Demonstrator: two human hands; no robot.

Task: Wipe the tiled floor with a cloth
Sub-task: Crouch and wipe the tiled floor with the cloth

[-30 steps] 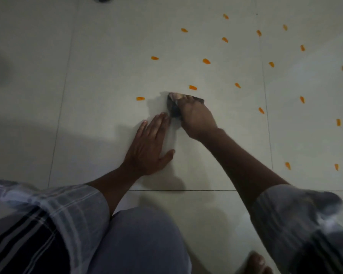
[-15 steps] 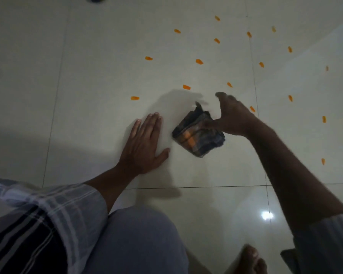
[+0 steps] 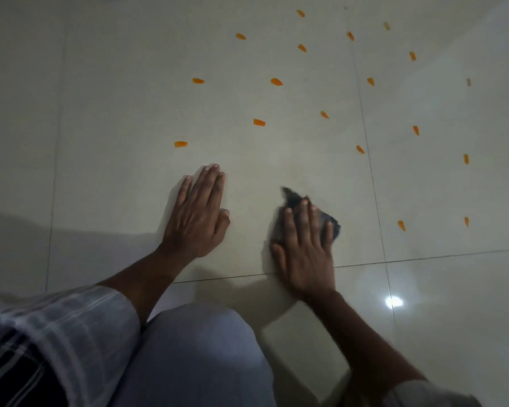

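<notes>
Near the tile seam, right hand (image 3: 304, 245) flat, fingers straight, pressing cloth (image 3: 326, 221); orange marks (image 3: 259, 122) lie ahead; left hand (image 3: 197, 212) braces flat.

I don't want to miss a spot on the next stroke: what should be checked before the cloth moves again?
1. Cloth under the right hand: ok, straight fingers press it flat.
2. Cloth lies on the tiled floor: ok.
3. Left hand braced flat, apart from the cloth: ok.
4. Orange marks cleared: not ok, many remain ahead and to the right.
5. Cloth clean enough: cannot tell, it is dark and mostly covered.
</notes>
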